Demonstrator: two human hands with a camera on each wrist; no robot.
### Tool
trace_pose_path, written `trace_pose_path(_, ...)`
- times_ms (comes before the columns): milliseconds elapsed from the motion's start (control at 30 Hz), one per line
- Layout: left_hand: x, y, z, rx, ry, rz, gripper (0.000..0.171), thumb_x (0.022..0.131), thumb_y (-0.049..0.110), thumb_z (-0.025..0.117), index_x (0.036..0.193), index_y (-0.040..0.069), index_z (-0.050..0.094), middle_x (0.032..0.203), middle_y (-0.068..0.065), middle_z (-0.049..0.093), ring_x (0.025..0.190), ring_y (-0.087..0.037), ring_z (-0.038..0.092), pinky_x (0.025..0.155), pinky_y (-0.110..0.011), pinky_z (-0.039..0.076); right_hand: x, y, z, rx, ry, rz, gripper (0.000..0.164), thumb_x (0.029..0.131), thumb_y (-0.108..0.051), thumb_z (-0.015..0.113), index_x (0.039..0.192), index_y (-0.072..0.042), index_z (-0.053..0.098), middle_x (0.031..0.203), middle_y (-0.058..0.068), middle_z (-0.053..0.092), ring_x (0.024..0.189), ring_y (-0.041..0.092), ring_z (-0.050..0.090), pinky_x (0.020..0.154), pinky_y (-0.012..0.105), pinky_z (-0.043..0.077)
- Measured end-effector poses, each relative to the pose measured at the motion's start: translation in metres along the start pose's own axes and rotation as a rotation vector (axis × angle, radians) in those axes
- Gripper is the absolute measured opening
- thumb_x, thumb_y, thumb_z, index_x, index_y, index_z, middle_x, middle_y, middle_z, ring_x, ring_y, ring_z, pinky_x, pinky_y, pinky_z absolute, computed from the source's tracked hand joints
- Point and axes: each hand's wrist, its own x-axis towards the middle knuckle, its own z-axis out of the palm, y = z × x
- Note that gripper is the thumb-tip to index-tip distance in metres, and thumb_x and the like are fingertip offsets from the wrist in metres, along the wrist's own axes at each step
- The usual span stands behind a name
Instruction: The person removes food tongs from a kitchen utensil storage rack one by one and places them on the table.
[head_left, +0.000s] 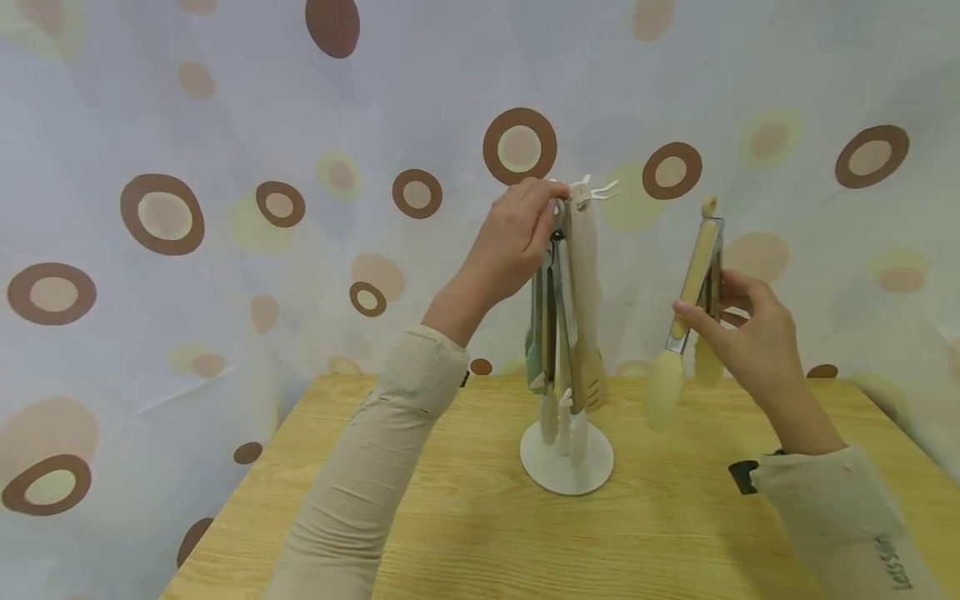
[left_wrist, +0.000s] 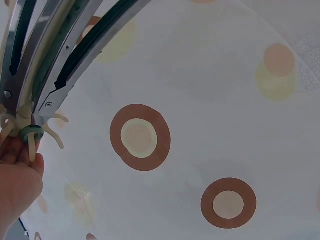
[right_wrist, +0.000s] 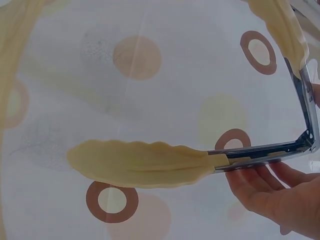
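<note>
A pair of pale-yellow and silver metal tongs with broad, scalloped tips [head_left: 698, 279] was held in mid-air above the surface's far edge, to the right of centre toward the far right corner, tips pointing down. The right hand [head_left: 761, 337] grasped it, thumb on one arm and fingers on the other, the two arms spread in a V. A small yellow loop [head_left: 709, 207] topped the hinge end.

Well apart from the tongs, a white utensil stand with a round base [head_left: 534, 467] stood upright on the light wood-grain surface [head_left: 480, 525], about midway between its left and right edges and nearer the far edge. The left hand [head_left: 513, 237] gripped the top of the stand, fingers curled in among its white, prong-like hooks [head_left: 603, 192]. Around the post hung a close cluster of metal-armed utensils, among them one with a green head [head_left: 533, 362] and a beige slotted turner [head_left: 595, 390]. A dark green ring [left_wrist: 39, 131] circled one hook just beside the fingers.

Beige sleeves [head_left: 371, 467] covered both forearms, a black strap [head_left: 742, 477] showing at the right cuff. Behind hung a pale backdrop [head_left: 247, 108] printed with brown rings and peach dots.
</note>
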Motion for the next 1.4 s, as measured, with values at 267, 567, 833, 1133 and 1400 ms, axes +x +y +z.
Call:
trace_pose_path(267,0.000,0.000,0.001,-0.006,0.013,0.010,0.031,0.102,0.007,0.034,0.124,-0.002,0.055,0.118,-0.013,0.058,0.110,-0.024,0.051,0.103,-0.028,0.032,-0.002,0.004,-0.009,-0.074,-0.017,0.076,0.074,0.087,-0.037,0.071,0.142,0.001,0.040,0.128,0.018,0.049,0.102,0.012,0.046,0.074,0.004,0.037)
trace_pose_path(567,0.001,0.000,0.000,-0.001,0.011,0.007,0.031,0.102,0.007,0.034,0.124,-0.002,0.055,0.117,-0.013,0.058,0.109,-0.024,0.051,0.103,-0.028,0.033,-0.004,0.015,-0.014,-0.135,-0.077,0.181,0.084,0.088,-0.046,0.065,0.145,0.006,0.031,0.134,0.027,0.043,0.119,0.042,0.043,0.083,0.046,0.039)
trace_pose_path(833,0.001,0.001,0.000,0.005,0.007,0.003,0.031,0.102,0.007,0.034,0.124,-0.002,0.055,0.119,-0.013,0.058,0.111,-0.024,0.051,0.103,-0.028,0.032,-0.006,0.026,-0.018,-0.148,-0.138,0.189,0.087,0.089,-0.047,0.063,0.142,0.012,0.030,0.132,0.034,0.040,0.119,0.050,0.039,0.087,0.061,0.036)
trace_pose_path(1133,0.000,0.002,-0.001,0.000,0.003,-0.009,0.032,0.102,0.007,0.034,0.124,-0.002,0.055,0.120,-0.013,0.058,0.111,-0.024,0.051,0.104,-0.028,0.032,-0.008,0.038,-0.023,-0.234,-0.185,0.209,0.091,0.089,-0.050,0.061,0.140,0.017,0.028,0.124,0.037,0.042,0.112,0.052,0.041,0.078,0.060,0.040)
trace_pose_path(1400,0.000,0.002,0.000,0.002,0.006,-0.005,0.031,0.102,0.007,0.034,0.124,-0.002,0.055,0.120,-0.013,0.058,0.111,-0.024,0.051,0.103,-0.028,0.032,-0.009,0.045,-0.027,-0.303,-0.259,0.220,0.093,0.090,-0.052,0.059,0.137,0.022,0.028,0.118,0.040,0.047,0.102,0.050,0.050,0.072,0.055,0.044)
